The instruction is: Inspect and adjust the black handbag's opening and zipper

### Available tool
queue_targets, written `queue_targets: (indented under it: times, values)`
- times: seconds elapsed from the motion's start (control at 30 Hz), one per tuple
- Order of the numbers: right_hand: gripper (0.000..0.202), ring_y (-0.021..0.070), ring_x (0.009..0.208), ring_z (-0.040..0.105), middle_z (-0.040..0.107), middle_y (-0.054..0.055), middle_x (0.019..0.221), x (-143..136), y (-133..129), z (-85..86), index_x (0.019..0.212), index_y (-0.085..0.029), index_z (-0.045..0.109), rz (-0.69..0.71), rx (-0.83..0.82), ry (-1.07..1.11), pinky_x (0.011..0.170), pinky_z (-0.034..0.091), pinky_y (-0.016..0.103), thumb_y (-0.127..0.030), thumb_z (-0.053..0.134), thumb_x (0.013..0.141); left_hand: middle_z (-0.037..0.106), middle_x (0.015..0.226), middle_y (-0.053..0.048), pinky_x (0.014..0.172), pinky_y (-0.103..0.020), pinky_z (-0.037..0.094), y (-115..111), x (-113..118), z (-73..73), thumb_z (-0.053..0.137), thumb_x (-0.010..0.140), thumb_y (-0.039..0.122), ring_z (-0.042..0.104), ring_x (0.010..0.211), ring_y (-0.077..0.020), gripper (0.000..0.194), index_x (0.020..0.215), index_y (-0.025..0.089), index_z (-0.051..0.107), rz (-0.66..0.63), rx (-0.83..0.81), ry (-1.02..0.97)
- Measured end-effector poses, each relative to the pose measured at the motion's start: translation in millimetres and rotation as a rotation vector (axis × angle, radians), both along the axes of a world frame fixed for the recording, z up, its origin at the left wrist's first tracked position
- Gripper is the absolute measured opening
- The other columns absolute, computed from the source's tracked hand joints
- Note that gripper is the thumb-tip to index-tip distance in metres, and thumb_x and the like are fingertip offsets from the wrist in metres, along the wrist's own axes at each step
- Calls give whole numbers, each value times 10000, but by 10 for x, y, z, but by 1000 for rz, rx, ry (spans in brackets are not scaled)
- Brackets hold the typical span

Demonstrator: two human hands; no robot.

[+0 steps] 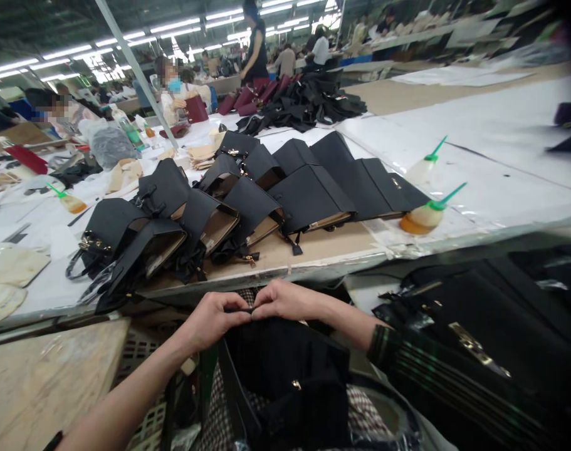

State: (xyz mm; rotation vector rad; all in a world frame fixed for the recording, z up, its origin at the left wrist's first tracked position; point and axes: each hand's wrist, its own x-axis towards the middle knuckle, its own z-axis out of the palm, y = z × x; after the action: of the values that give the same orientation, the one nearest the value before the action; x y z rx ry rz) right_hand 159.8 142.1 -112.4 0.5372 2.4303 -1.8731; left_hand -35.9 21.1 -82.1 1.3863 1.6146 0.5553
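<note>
On my lap lies a black handbag (pixel 285 369) with a small gold-coloured fitting on its side. My left hand (pixel 219 319) pinches the bag's upper edge between thumb and fingers. Right beside it, my right hand (pixel 278 300) pinches the same edge, and the two sets of fingertips nearly touch. A strap of the bag hangs down below my left hand. In front, on the table, several black bag pieces (pixel 308 197) lean in overlapping rows, some with light brown insides showing.
Glue bottles (pixel 421 219) with green nozzles stand on the white-covered table (pixel 492 144). More black bags (pixel 492 307) are heaped to my right. A wooden board (pixel 45 376) lies at left. Across the table, a masked person (pixel 175 94) holds a maroon piece near a black pile (pixel 308 103).
</note>
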Motion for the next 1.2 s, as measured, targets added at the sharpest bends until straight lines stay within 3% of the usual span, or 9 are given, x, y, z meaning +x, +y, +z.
queue_targets:
  times: [0.13,0.27,0.5,0.67,0.77,0.87,0.97,1.2]
  values:
    - [261,106,560,388,488,-55,587,-46,52,-63,807,-126,748,45,-2,0,524,274,246,-377,681,836,736,783,-5,665,-245,407,42,-33,-51,727,819,380,604,733,-178,245,899,159,794,-42,-35,10]
    - [246,101,554,361,428,-63,593,4,82,-80,815,-129,731,105,-4,8,516,262,246,-349,629,860,746,839,4,712,-239,422,100,-31,-79,691,855,384,620,797,-184,238,932,178,782,-109,-15,63]
    - [280,114,538,336,371,-72,583,86,55,-53,676,-185,555,99,111,21,532,246,258,-300,591,928,700,729,32,649,-244,361,198,76,-28,666,889,391,583,710,-169,203,854,222,772,-210,50,241]
    - [250,131,562,396,429,-62,599,96,10,-73,703,-176,599,72,217,53,585,315,266,-240,584,944,684,686,11,631,-274,313,200,161,31,644,911,378,577,679,-190,195,854,256,786,-183,76,420]
    - [225,144,599,469,546,-28,634,98,-6,-78,747,-164,663,64,258,68,640,370,282,-206,562,942,713,724,-17,628,-284,310,210,127,117,672,887,396,615,714,-223,181,850,270,797,-203,53,502]
    - [215,183,757,594,713,37,842,119,-10,-57,944,-157,747,71,263,91,746,427,293,-186,535,939,727,727,-44,630,-293,319,207,79,230,697,851,336,637,729,-250,135,797,266,799,-246,26,554]
    - [279,212,874,638,753,58,986,154,-12,-27,1079,-170,757,83,259,102,808,448,295,-180,520,932,714,697,-46,637,-294,337,184,69,290,674,862,317,636,713,-245,174,744,255,786,-261,27,574]
    - [234,169,656,557,671,-3,717,155,-27,11,887,-145,761,80,234,55,620,400,260,-146,532,839,621,598,16,568,-262,299,103,-2,243,669,851,373,563,631,-178,205,748,245,791,-207,12,505]
